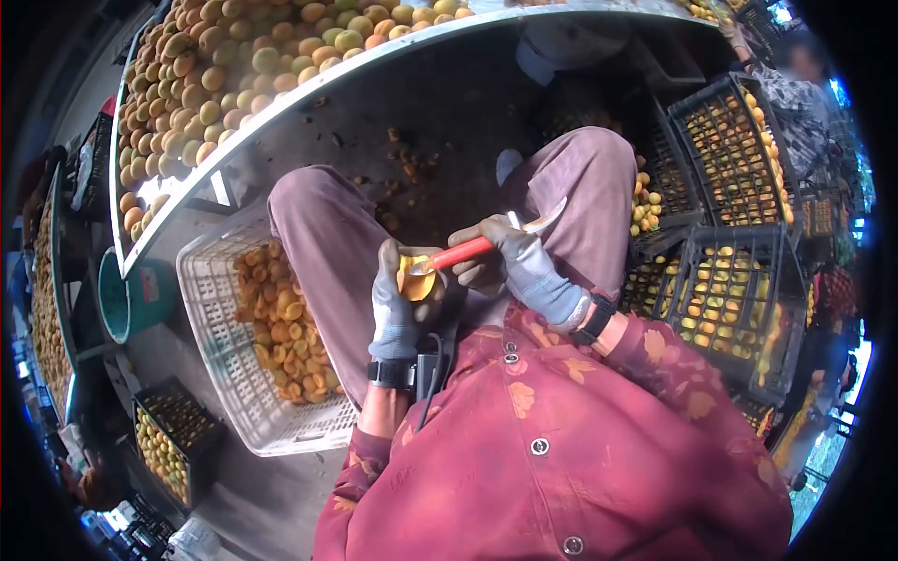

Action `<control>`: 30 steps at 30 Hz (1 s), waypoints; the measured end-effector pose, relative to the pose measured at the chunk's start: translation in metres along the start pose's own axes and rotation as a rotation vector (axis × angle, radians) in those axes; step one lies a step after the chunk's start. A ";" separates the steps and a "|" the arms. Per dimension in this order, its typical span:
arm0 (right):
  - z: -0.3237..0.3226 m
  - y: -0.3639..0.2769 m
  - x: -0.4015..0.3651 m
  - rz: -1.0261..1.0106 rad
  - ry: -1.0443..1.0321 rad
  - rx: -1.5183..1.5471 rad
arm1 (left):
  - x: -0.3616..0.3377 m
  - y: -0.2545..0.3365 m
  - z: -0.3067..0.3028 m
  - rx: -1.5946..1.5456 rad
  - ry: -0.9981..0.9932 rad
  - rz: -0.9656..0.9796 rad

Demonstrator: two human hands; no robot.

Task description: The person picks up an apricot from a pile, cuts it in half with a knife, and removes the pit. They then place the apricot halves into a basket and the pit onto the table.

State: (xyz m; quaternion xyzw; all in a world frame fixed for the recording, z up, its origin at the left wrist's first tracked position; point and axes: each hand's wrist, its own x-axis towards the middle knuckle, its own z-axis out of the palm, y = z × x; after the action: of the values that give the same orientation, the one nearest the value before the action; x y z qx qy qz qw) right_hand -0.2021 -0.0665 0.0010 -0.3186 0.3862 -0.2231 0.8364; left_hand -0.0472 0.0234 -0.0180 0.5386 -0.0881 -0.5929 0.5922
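Note:
Both of my hands wear grey-white work gloves. My left hand [398, 304] is closed around an apricot [417, 282], cut open with its orange flesh showing. My right hand [514, 257] grips a pitting tool [465, 252] by its red handle. The tool's small metal tip rests at the opened flesh, and a pale curved piece sticks out past my right hand at the other end. Beside my left leg stands a white plastic basket [220, 341] holding many apricot halves [285, 337].
A metal-edged table [309, 89] heaped with whole apricots [210, 79] curves across ahead. Black crates [734, 304] of apricots are stacked on the right. A teal bucket [150, 297] and another black crate [178, 439] stand left. Fruit scraps [416, 166] litter the floor. Another person [795, 103] is at far right.

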 end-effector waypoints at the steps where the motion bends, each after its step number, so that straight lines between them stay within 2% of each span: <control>1: 0.002 -0.001 0.002 0.028 -0.054 0.068 | -0.001 0.001 -0.001 -0.025 -0.025 -0.001; 5: -0.002 0.000 0.006 0.020 -0.037 -0.001 | -0.002 0.004 -0.002 0.011 -0.031 0.003; 7: -0.007 0.003 0.008 -0.192 -0.039 -0.277 | 0.001 0.002 -0.005 -0.015 -0.055 -0.007; 8: -0.010 0.002 0.010 -0.193 -0.041 -0.277 | 0.002 0.000 -0.007 -0.040 -0.074 -0.017; 10: -0.016 -0.001 0.015 -0.457 -0.007 -0.788 | 0.005 -0.006 -0.008 -0.025 -0.066 -0.023; 11: -0.010 -0.002 0.018 -0.334 -0.053 -0.271 | 0.009 -0.011 -0.007 -0.009 -0.061 -0.031; 12: -0.003 -0.004 0.018 -0.338 -0.053 -0.270 | 0.022 -0.032 -0.007 0.233 0.111 0.325; 14: 0.020 -0.020 0.011 -0.181 -0.155 -0.161 | 0.022 -0.025 -0.009 0.130 0.011 0.186; 15: 0.026 -0.026 0.010 -0.286 -0.158 -0.338 | 0.017 -0.018 -0.002 -0.047 0.026 0.111; 16: 0.032 -0.032 0.010 -0.193 -0.068 -0.426 | 0.008 -0.006 0.009 -0.225 0.044 0.034; 17: 0.043 -0.044 0.003 -0.096 0.015 -0.572 | 0.007 0.001 -0.002 -0.090 0.000 0.015; 18: 0.052 -0.053 -0.003 0.004 0.100 -0.716 | 0.007 0.002 -0.001 -0.087 0.003 0.023; 19: 0.053 -0.047 -0.002 -0.024 0.167 -0.804 | 0.005 0.005 0.006 -0.048 0.067 0.065; 20: 0.055 -0.047 -0.003 -0.045 0.162 -1.060 | 0.006 0.007 0.011 -0.010 0.126 0.109; 22: 0.044 -0.021 0.004 -0.528 0.149 -1.173 | 0.006 0.008 0.013 0.080 0.154 0.145; 25: 0.054 -0.013 0.002 -0.529 0.144 -1.087 | 0.004 0.012 0.013 0.169 0.150 0.207; 26: 0.058 -0.012 0.000 -0.534 0.140 -1.082 | 0.012 0.004 0.016 0.039 0.159 0.293; 28: 0.061 -0.001 0.000 -0.546 0.202 -1.048 | 0.016 0.001 0.010 0.169 0.147 0.361; 30: 0.061 -0.006 0.002 -0.296 0.190 -0.850 | 0.008 0.007 0.017 0.222 0.147 0.392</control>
State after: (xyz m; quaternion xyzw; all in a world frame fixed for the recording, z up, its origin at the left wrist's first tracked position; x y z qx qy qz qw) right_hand -0.1536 -0.0502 0.0344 -0.6634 0.4687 -0.1899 0.5515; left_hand -0.0531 0.0061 -0.0107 0.6148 -0.2122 -0.4123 0.6380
